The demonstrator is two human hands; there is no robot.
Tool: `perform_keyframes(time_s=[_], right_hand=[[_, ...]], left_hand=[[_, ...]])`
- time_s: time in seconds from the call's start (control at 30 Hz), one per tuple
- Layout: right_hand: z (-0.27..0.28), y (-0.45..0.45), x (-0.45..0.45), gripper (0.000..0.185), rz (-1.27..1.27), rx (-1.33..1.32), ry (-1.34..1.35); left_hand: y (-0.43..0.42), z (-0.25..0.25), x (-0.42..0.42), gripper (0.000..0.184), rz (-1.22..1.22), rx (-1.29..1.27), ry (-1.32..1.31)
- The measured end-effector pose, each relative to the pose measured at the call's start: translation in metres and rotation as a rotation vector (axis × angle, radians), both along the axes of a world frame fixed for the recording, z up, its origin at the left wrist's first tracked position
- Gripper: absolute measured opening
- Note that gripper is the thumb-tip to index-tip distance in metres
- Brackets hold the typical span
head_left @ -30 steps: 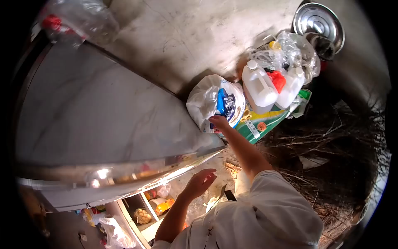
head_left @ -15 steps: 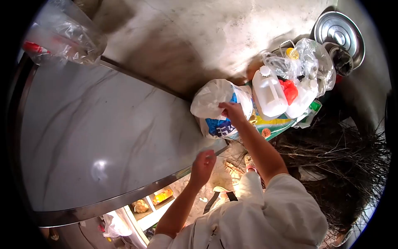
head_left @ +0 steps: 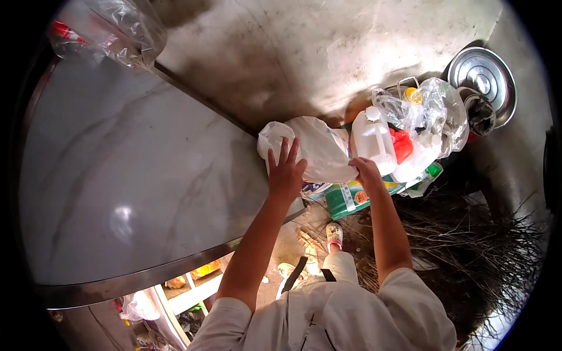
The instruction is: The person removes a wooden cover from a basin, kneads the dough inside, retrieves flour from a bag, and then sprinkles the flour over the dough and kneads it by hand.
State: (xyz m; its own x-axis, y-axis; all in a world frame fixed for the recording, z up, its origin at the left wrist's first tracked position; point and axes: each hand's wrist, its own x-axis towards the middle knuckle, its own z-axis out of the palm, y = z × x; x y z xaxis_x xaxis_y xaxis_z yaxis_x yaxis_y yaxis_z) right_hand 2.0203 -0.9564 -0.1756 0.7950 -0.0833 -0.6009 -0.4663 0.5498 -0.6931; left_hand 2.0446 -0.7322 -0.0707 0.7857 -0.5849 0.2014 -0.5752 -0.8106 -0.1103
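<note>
One white plastic bag (head_left: 322,149) lay just ahead of us, against the left hand (head_left: 285,175), whose fingers were spread apart over it; the right hand (head_left: 366,171) had its fingers closed on the bag's edge. We judged that the plastic could tear if that pinch took a hard pull, since the left fingers seemed to give little support. We could not see what the bag held, so its weight was uncertain. A swing rightward could have knocked the white jug (head_left: 367,140) just beyond the right hand, and with it the red bag (head_left: 401,145) behind. The green package (head_left: 338,203), nearer us than the right hand, stood in the way of a straight pull back. Left of the left hand spread the countertop (head_left: 129,175), whose edge might snag plastic. Right of the right hand we had dry twigs (head_left: 451,228), and farther beyond it a metal lid (head_left: 483,85).
</note>
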Motion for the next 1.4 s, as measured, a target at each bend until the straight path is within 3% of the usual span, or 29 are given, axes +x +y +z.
perform_keyframes(time_s=[0.03, 0.1, 0.2, 0.27, 0.33, 0.4, 0.43, 0.47, 0.5, 0.57, 0.6, 0.7, 0.77, 0.83, 0.97, 1.03, 1.07, 1.17, 1.23, 1.3, 1.37, 1.4], right_hand=[[0.003, -0.009, 0.004, 0.021, 0.093, -0.195, -0.021], [-0.003, -0.026, 0.021, 0.025, 0.079, -0.229, -0.033], [-0.01, -0.039, 0.044, 0.02, 0.092, -0.291, 0.039], [0.018, -0.034, 0.048, 0.015, 0.313, -1.278, -0.353], [0.071, -0.011, 0.052, 0.013, 0.164, -1.256, -0.591], [0.128, 0.028, 0.05, 0.014, 0.558, -0.876, -0.469], [0.13, 0.049, 0.047, 0.019, 0.767, -0.79, -0.626], [0.125, 0.073, 0.046, 0.021, 0.989, -0.823, -0.775], [0.099, 0.103, 0.046, 0.023, 1.258, -1.094, -1.106], [0.082, 0.131, 0.034, 0.022, 1.449, -1.059, -0.652], [0.068, 0.134, 0.038, 0.024, 1.644, -1.124, -0.65], [-0.002, 0.134, 0.051, 0.025, 1.567, -1.286, -0.494], [-0.032, 0.131, 0.064, 0.025, 0.892, -1.506, -0.517], [-0.021, 0.117, 0.104, 0.024, 0.706, -1.548, -0.473], [-0.019, 0.135, 0.138, 0.023, 0.817, -1.282, -0.182], [-0.042, 0.159, 0.15, 0.025, 1.248, -0.854, 0.079], [-0.059, 0.166, 0.149, 0.025, 1.321, -0.762, 0.142], [-0.092, 0.161, 0.139, 0.026, 0.849, -1.023, 0.107], [-0.112, 0.156, 0.141, 0.027, 0.623, -1.068, 0.069], [-0.123, 0.155, 0.144, 0.028, 0.477, -1.063, 0.029], [-0.13, 0.158, 0.146, 0.029, 0.399, -1.046, -0.014], [-0.132, 0.159, 0.144, 0.029, 0.379, -1.034, -0.039]], left_hand=[[-0.002, -0.001, -0.001, 0.032, 0.005, 0.0, 0.005], [-0.007, -0.002, -0.008, 0.005, 0.099, 0.145, 0.23], [-0.005, -0.025, -0.055, 0.008, 0.065, 0.169, 0.216], [-0.002, -0.032, -0.089, 0.007, -0.047, 0.206, 0.392], [-0.003, -0.038, -0.109, 0.012, 0.001, 0.223, 0.459], [-0.001, -0.037, -0.108, 0.014, 0.032, 0.205, 0.492], [0.001, -0.037, -0.107, 0.017, 0.054, 0.186, 0.52], [0.002, -0.035, -0.107, 0.017, 0.056, 0.186, 0.521], [0.004, -0.032, -0.106, 0.023, 0.039, 0.121, 0.502], [0.006, -0.022, -0.103, 0.029, 0.024, 0.057, 0.481], [0.008, -0.013, -0.101, 0.036, 0.035, 0.087, 0.549], [0.025, -0.017, -0.092, 0.046, 0.046, 0.108, 0.53], [0.037, -0.016, -0.088, 0.049, 0.05, 0.099, 0.449], [0.04, -0.005, -0.077, 0.049, 0.109, 0.047, 0.331], [0.058, -0.013, -0.078, 0.041, 0.104, 0.154, 0.312], [0.057, -0.012, -0.087, 0.036, 0.121, 0.26, 0.424], [0.055, -0.012, -0.092, 0.031, 0.133, 0.363, 0.537], [0.053, -0.017, -0.108, 0.016, 0.13, 0.277, 0.481], [0.052, -0.017, -0.112, 0.02, 0.154, 0.315, 0.543], [0.054, -0.021, -0.112, 0.024, 0.177, 0.349, 0.604], [0.057, -0.024, -0.109, 0.028, 0.194, 0.271, 0.357], [0.057, -0.021, -0.106, 0.028, 0.2, 0.277, 0.364]])
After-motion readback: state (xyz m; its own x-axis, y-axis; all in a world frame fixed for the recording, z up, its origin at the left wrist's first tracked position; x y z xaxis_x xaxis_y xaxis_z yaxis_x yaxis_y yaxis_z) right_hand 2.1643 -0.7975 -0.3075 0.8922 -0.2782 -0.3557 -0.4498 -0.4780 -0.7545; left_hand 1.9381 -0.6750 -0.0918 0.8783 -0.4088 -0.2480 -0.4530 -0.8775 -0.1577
